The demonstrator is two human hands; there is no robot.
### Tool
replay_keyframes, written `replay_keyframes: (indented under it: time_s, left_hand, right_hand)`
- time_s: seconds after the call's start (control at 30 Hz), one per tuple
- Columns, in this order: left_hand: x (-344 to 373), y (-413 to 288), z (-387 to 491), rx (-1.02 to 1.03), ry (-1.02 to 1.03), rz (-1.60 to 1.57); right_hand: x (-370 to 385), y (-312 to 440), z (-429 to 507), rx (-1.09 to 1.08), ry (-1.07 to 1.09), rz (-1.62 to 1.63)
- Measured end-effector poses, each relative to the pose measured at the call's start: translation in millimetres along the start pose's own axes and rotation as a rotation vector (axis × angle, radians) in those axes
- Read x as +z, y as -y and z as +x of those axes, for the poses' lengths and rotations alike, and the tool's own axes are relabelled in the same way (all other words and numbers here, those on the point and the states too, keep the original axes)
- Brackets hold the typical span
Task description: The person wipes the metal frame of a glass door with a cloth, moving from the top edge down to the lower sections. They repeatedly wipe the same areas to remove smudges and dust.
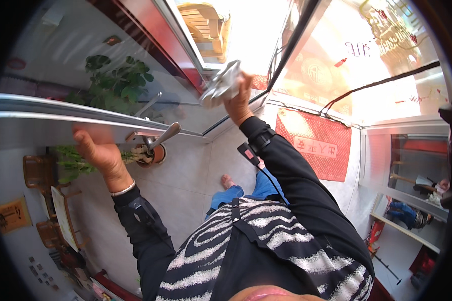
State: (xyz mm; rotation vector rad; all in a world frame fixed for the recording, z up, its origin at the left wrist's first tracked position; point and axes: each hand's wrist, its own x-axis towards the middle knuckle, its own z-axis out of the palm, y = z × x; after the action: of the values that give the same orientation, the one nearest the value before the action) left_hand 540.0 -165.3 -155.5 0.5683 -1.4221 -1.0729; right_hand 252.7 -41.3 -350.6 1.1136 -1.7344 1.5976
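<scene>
In my right hand point(241, 98) is a crumpled grey-white cloth point(223, 83), raised in front of a glass door pane point(180, 99). Whether the cloth touches the glass is hard to tell. My left hand point(103, 160) is at the door's pale metal frame point(52, 126), left of a metal lever handle point(165, 135). Its thumb points up, while the fingers are blurred and partly lost against the frame, so their grip is unclear. A second lever handle point(148, 103) shows through or on the glass, along with dark green leaves point(116, 77).
A potted plant point(154, 156) stands on the tiled floor beneath the handle. To the right lies a red doormat point(312, 145) bearing writing. Dark cables point(380, 82) cross the bright glass. Beyond the opening is a wooden chair point(207, 28); a low table point(66, 218) is at left.
</scene>
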Motion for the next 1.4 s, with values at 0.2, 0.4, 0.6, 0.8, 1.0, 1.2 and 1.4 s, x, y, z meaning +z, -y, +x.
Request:
replay_keyframes:
  time_s: [0.2,0.4,0.6,0.8,1.0,1.2,1.4]
  left_hand:
    - [23.3,-13.7,-3.0,0.06,-0.037,0.025]
    - [20.7,-9.5,0.7,0.143,0.007,0.065]
    - [21.7,-4.9,2.5,0.142,-0.024,0.079]
    - [19.7,-6.2,1.6,0.142,-0.021,0.093]
    - [-0.4,2.0,8.6,0.252,-0.046,0.227]
    - [-27.1,-1.8,19.1,0.276,-0.06,0.22]
    - [-30.0,-7.8,18.3,0.323,-0.044,0.12]
  right_hand:
    - [-33.7,-87.7,42.6,0.128,-0.076,0.02]
    - [-13.5,-112.6,51.4,0.287,-0.489,-0.174]
    - [25.8,10.7,-55.1,0.039,-0.109,-0.106]
    - [-28.9,-70.1,-8.9,0.004,0.07,-0.124]
    - [-43.5,-142.5,47.6,0.031,-0.237,-0.121]
    - [1.1,-203.2,-33.5,0.4,-0.329,-0.382]
    - [38.3,-246.5,-99.2,0.759,-0.59,-0.167]
